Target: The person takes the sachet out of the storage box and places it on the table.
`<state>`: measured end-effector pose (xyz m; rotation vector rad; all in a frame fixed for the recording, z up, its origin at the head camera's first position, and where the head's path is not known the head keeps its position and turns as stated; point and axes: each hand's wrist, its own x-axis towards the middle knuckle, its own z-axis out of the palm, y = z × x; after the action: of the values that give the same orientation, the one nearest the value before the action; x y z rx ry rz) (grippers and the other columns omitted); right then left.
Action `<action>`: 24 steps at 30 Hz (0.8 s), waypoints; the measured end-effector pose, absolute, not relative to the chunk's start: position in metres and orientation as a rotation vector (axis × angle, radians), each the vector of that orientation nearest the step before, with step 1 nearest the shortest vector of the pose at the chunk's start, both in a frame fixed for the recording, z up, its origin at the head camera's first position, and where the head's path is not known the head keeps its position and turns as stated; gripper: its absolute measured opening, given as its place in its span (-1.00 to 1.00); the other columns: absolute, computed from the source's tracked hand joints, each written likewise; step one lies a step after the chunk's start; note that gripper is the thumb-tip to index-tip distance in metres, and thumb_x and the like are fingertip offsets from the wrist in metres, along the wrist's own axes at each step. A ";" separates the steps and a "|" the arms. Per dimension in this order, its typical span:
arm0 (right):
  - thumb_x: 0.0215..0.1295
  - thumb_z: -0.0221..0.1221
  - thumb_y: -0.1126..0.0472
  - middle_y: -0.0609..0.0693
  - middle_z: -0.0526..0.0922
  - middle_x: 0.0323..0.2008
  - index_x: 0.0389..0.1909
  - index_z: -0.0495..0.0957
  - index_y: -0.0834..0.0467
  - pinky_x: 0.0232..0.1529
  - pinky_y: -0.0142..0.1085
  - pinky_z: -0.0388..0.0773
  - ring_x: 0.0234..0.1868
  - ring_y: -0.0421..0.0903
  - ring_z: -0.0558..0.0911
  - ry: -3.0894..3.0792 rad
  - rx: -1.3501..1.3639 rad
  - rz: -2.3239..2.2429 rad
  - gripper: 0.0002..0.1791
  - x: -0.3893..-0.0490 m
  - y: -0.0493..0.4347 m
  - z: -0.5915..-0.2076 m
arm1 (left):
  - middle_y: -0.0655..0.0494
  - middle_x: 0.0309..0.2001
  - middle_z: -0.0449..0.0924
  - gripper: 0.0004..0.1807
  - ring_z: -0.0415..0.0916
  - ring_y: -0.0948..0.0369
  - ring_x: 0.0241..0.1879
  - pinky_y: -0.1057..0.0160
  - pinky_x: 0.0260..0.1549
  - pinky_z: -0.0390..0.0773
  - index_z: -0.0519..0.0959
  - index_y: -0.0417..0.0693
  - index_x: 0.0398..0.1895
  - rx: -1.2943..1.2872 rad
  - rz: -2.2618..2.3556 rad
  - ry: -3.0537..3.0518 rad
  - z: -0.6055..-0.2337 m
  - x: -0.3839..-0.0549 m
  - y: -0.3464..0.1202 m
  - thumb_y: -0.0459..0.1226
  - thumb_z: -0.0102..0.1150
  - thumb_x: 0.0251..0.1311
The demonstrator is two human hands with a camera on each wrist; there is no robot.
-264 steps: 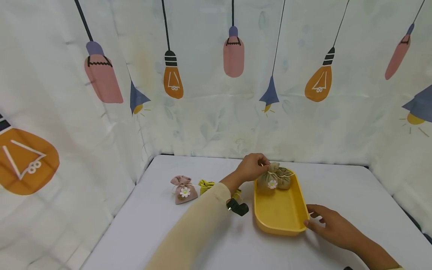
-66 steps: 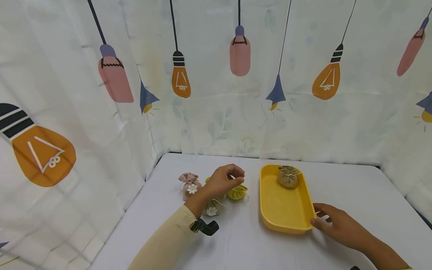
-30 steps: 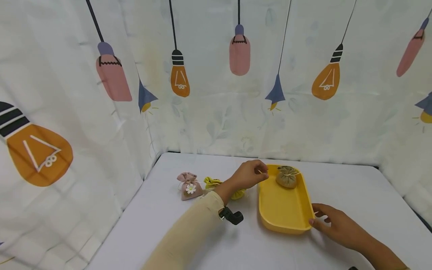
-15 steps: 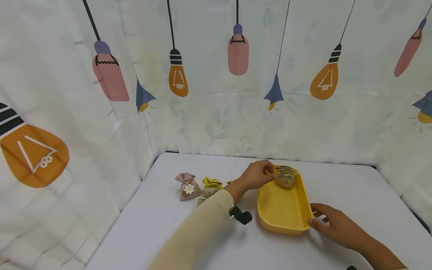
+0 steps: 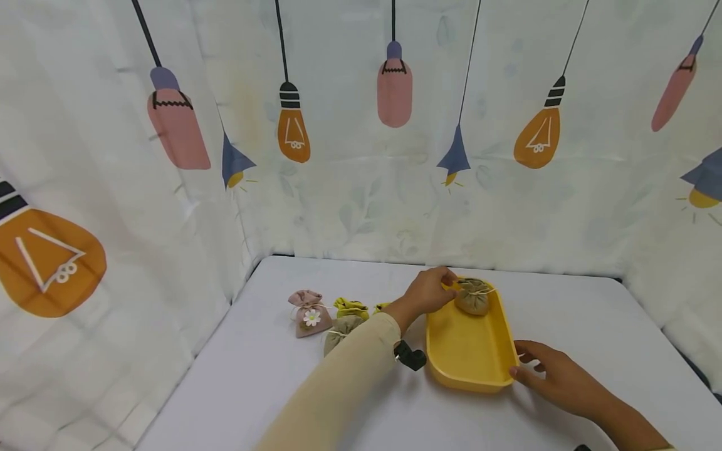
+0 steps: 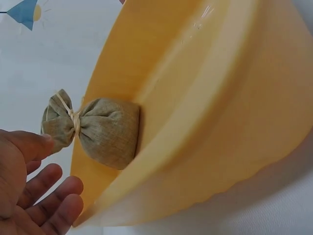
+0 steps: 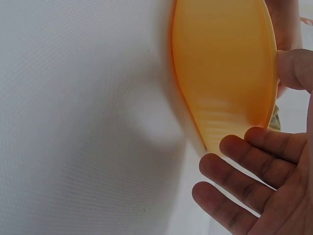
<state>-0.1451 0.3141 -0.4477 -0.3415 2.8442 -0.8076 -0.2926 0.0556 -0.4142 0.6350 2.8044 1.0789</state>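
Observation:
A yellow tray point(image 5: 470, 351) stands on the white table. Inside its far end sits a grey-green drawstring pouch point(image 5: 472, 297), tied with pale cord. My left hand point(image 5: 430, 293) is at this pouch; in the left wrist view its thumb and an index finger mostly out of sight pinch the gathered top, while the other fingers point(image 6: 54, 191) hang loose. My right hand point(image 5: 555, 379) rests against the tray's near right side. In the right wrist view its thumb touches the rim, and its fairly straight fingers point(image 7: 254, 171) are spread by the outer wall.
Left of the tray lie a pink pouch point(image 5: 311, 313) with a white flower, a yellow-green pouch point(image 5: 351, 308), another yellow-green one point(image 5: 381, 307) mostly behind my left arm, and a grey-green one point(image 5: 341, 332) partly covered by the sleeve. A patterned curtain point(image 5: 338, 207) surrounds the table.
Earlier, my left hand held a flowered grey-green pouch over the tray; later that pouch lay on the table. Since then the hand has moved right to the pouch in the tray. My right hand stays put.

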 end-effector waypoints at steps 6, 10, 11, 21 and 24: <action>0.34 0.27 -0.27 0.13 0.60 0.18 0.32 0.45 0.31 -0.09 -0.12 0.62 0.02 -0.01 0.62 2.842 -0.335 -0.818 -0.18 -0.145 0.314 -0.448 | 0.25 0.02 0.65 -0.64 0.58 0.26 0.02 0.31 -0.01 0.57 0.60 0.09 0.18 0.626 1.083 2.816 -0.419 -0.294 0.061 -0.14 0.34 0.36; 0.34 0.27 -0.28 0.10 0.60 0.17 0.32 0.45 0.30 -0.09 -0.12 0.63 0.02 -0.02 0.62 2.848 -0.337 -0.812 -0.18 -0.145 0.315 -0.448 | 0.23 0.05 0.65 -0.66 0.57 0.24 0.06 0.29 0.04 0.54 0.60 0.09 0.18 0.649 1.097 2.812 -0.421 -0.294 0.065 -0.16 0.31 0.38; 0.34 0.27 -0.27 0.10 0.61 0.16 0.32 0.45 0.29 -0.09 -0.11 0.63 0.01 -0.02 0.62 2.846 -0.336 -0.812 -0.19 -0.146 0.315 -0.448 | 0.22 0.05 0.65 -0.67 0.57 0.24 0.06 0.29 0.03 0.54 0.61 0.09 0.18 0.659 1.103 2.804 -0.420 -0.294 0.065 -0.17 0.30 0.39; 0.34 0.28 -0.26 0.07 0.61 0.17 0.33 0.46 0.25 -0.09 -0.12 0.64 0.00 -0.05 0.62 2.835 -0.322 -0.830 -0.22 -0.146 0.316 -0.451 | 0.32 -0.21 0.61 -0.91 0.48 0.32 -0.32 0.40 -0.34 0.53 0.66 0.11 -0.13 0.650 1.138 2.769 -0.425 -0.294 0.070 -0.21 0.33 0.36; 0.34 0.29 -0.24 0.08 0.60 0.17 0.33 0.46 0.26 -0.08 -0.08 0.65 0.01 -0.03 0.62 2.826 -0.309 -0.841 -0.22 -0.146 0.316 -0.451 | 0.35 -0.23 0.59 -0.95 0.47 0.32 -0.35 0.39 -0.36 0.52 0.65 0.13 -0.16 0.665 1.166 2.760 -0.424 -0.293 0.070 -0.19 0.30 0.38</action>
<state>-0.1461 0.3158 -0.4506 -0.3091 2.8264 -0.8409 -0.2932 0.0697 -0.4245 0.6647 2.7602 1.1660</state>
